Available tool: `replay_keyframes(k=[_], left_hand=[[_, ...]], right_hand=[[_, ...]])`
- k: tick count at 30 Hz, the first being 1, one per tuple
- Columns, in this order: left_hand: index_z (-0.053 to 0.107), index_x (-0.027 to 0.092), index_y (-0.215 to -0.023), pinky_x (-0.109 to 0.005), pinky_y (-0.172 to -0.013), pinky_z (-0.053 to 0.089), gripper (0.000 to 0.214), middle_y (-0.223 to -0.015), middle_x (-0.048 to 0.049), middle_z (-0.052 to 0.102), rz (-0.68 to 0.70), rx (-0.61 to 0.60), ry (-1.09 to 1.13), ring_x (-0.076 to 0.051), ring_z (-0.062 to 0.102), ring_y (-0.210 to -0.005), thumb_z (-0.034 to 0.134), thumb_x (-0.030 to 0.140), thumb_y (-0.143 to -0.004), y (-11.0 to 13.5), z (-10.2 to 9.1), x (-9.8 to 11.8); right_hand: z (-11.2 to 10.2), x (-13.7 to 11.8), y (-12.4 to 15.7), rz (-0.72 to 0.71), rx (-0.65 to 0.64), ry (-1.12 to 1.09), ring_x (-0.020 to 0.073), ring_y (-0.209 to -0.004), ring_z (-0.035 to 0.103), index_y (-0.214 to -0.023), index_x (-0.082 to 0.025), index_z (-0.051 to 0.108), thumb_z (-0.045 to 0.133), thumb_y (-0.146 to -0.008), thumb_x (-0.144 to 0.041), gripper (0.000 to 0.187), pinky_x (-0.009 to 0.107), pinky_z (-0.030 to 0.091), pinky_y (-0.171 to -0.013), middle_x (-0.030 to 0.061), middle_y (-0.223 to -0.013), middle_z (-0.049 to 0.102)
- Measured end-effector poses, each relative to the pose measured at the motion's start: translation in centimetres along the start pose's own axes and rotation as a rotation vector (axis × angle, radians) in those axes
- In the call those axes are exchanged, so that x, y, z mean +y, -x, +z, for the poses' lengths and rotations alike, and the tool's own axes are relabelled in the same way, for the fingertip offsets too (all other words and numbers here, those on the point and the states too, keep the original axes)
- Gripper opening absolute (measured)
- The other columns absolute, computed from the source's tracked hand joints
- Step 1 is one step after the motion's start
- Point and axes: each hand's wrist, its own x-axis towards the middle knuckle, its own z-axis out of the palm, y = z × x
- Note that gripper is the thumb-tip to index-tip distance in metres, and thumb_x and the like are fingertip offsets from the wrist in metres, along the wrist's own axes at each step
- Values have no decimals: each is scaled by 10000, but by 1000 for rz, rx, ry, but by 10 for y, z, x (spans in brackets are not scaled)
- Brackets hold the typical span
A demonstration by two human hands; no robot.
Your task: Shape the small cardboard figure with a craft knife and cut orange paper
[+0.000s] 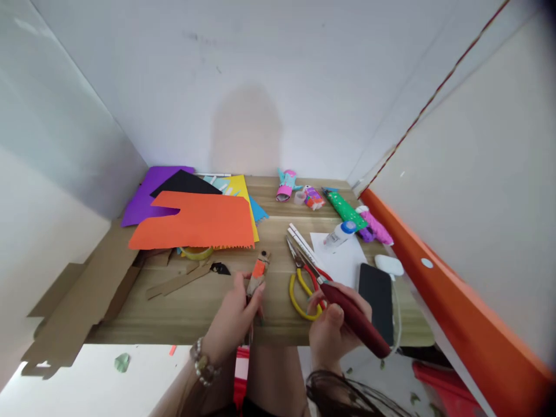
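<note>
My left hand is closed around a small cardboard piece at the table's front edge. That piece has an orange patch and a black dot near its top. In my right hand is a tool with a thick dark red handle and a narrow metal end pointing away from me; its exact kind is unclear. Under and beside that tool lie scissors with yellow and red handles. Left of my left hand rest a cardboard strip and a black scrap.
Orange paper, black paper and purple paper overlap at left, near brown cardboard. A blue-capped bottle stands on white paper. A phone and white charger lie right. Colourful paper crafts stand behind.
</note>
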Motion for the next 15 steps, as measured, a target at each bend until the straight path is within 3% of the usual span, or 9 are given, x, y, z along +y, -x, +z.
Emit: replay_keyframes(k=[4,8,15], left_hand=[[455,169,-1296,-324,-600,496,298,-682,-27,723,-92,28,-227,-261,709,-532,444,399,-1107,-23,17,22],[443,139,-1356,-338,-659,514,328,-772,-82,773,-138,50,-279,-284,764,-599,446,357,-1111,-40,23,35],[443,89,-1417,-369,-741,521,504,-941,-197,812,-130,34,-366,-386,815,-917,552,416,-1051,-32,21,40]], right_hand=[[-21,6,6,53,23,41,154,-487,616,-1056,-213,722,795,-918,-421,261,293,478,-435,-18,-793,716],[-26,8,11,105,36,108,164,-486,589,-1087,-239,681,723,-969,-431,229,309,481,-459,-27,-761,683],[-38,23,15,212,-82,307,215,-548,618,-1216,-304,585,602,-1012,-501,284,362,507,-536,-9,-824,640]])
